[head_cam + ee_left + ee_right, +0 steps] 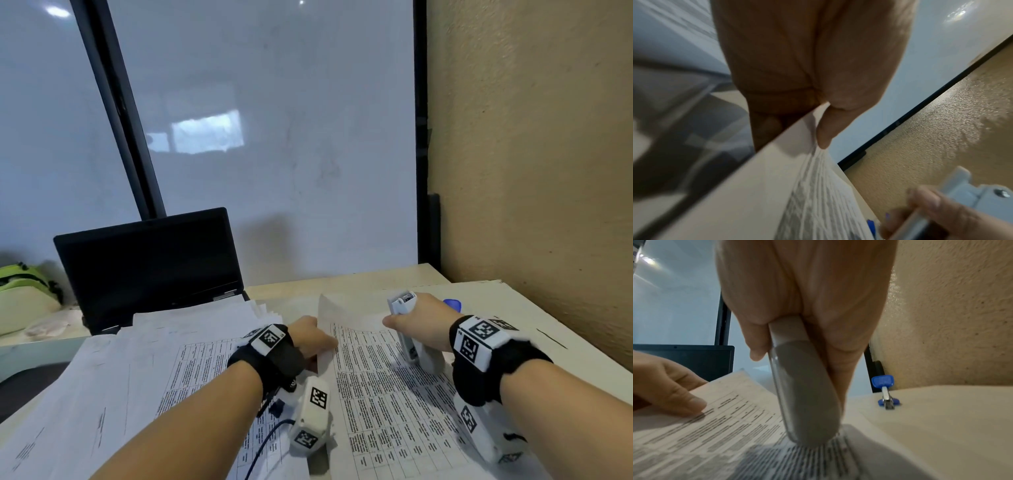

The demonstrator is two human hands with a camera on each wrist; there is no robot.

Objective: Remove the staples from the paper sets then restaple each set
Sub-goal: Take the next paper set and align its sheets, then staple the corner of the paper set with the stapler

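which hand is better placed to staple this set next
Right, probably. The right hand already grips the stapler, its tip down on the printed paper set, while the left hand pinches that set's lifted edge.
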